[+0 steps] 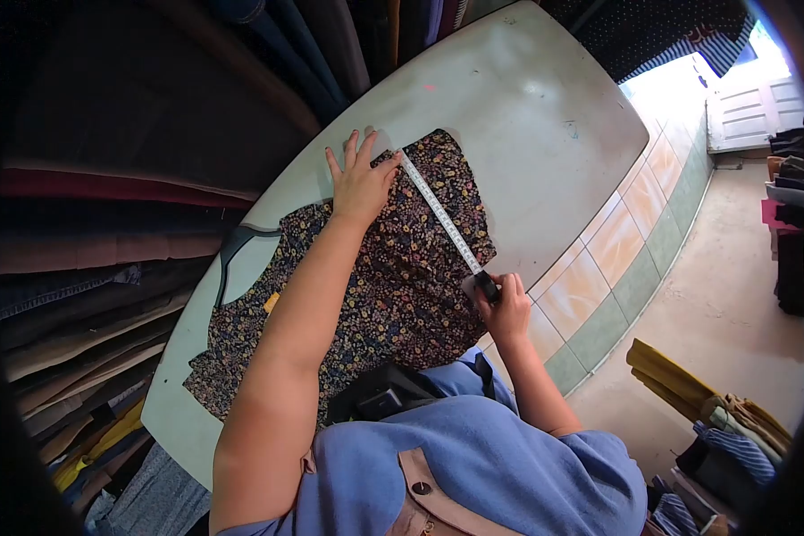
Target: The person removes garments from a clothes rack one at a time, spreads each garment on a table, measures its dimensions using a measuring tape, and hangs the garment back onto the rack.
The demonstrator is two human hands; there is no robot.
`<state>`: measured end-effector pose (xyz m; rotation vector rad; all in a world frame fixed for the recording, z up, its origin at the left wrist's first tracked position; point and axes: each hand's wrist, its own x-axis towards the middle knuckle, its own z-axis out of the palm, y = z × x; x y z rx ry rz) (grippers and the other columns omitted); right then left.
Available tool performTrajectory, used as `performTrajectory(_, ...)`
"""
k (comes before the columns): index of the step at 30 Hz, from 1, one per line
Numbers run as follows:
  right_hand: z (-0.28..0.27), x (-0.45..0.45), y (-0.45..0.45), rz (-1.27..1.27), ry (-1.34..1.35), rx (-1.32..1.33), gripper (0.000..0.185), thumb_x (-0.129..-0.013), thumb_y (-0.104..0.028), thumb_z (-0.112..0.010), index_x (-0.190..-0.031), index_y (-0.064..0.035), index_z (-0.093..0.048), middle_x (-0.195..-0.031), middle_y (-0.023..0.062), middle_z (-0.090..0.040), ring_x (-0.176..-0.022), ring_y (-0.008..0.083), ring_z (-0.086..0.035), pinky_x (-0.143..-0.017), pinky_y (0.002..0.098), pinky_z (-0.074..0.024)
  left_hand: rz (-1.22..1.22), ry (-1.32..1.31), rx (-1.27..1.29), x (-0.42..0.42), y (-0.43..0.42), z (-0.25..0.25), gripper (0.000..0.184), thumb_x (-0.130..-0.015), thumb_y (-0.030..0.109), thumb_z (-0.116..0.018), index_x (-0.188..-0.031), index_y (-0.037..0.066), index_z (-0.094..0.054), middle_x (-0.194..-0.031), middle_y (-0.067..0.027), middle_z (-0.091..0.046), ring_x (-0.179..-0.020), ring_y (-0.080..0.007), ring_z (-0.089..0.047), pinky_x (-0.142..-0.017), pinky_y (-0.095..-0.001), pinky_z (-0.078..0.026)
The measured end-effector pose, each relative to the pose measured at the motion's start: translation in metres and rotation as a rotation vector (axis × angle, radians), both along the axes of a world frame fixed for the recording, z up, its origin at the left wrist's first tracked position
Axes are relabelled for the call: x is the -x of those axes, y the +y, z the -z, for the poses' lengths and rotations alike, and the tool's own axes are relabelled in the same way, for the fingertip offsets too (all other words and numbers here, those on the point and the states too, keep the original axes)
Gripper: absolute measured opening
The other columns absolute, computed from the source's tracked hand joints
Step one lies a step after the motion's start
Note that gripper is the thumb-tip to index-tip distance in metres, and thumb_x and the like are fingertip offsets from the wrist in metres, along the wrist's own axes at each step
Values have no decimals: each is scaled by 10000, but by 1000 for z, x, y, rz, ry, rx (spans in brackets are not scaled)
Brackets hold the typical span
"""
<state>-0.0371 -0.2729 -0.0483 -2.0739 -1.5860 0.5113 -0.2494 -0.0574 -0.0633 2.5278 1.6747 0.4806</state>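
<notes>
A tape measure (pixel 441 213) spans a floral garment (pixel 397 286) on a pale bench (pixel 545 134), gripped by the right hand (pixel 506 308), its end under the spread left hand (pixel 362 186); any slip there could skew the reading.

I classify this location as a clothing shop or a garment workroom; I cannot determine which. Indicators: layered dark cloth items (pixel 98 259) line the left side, and further garments (pixel 308 54) hang at the far left. Folded clothes (pixel 793 246) are stacked at the far right; a second group of folded cloth (pixel 728 438) occupies the near right. At centre, I register a floral garment (pixel 411 295) spread on the table (pixel 545 125), with a white tape measure (pixel 441 215) across it.
</notes>
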Motion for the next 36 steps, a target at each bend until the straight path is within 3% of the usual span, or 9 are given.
performTrajectory(23, 19, -2, -5, -22, 65, -188, 263, -714, -139, -717, -901, -44, -558, -798, 119, -534, -680, 308, -579, -573, 384, -475, -36, 66, 81, -2, -2, -5, 261, -840, 276, -609, -1095, 310, -654, -1360, -68, -393, -1339, -281, -239, -1046, -649, -118)
performTrajectory(29, 12, -4, -1, -12, 97, -184, 257, -722, -139, -709, -900, -43, -550, -810, 124, -550, -692, 318, -581, -585, 382, -471, -79, 33, 203, 1, -2, -20, 370, -806, 271, -655, -1170, 288, -598, -1434, -104, -280, -1351, -355, -178, -1037, -656, -118)
performTrajectory(31, 15, -13, -1, 1, 196, -157, 265, -717, -127, -707, -902, -34, -542, -812, 135, -578, -709, 321, -593, -620, 363, -474, -141, -221, 193, 22, -5, -19, 441, -790, 262, -675, -1213, 262, -552, -1474, -136, -191, -1349, -402, -145, -1019, -673, -126)
performTrajectory(34, 5, -27, -5, 35, 323, -34, 274, -714, -108, -705, -917, -24, -541, -807, 146, -599, -724, 299, -604, -651, 342, -473, -147, -270, 38, 83, -31, -31, 422, -808, 194, -652, -1215, 190, -539, -1444, -177, -257, -1326, -415, -207, -1043, -563, -208)
performTrajectory(36, -4, -36, -10, 52, 454, 18, 271, -739, -89, -690, -962, -29, -549, -787, 99, -595, -718, 195, -592, -646, 308, -476, -141, -305, -21, 131, -66, -32, 384, -824, 138, -620, -1199, 127, -540, -1398, -190, -336, -1290, -407, -288, -1040, -477, -266)
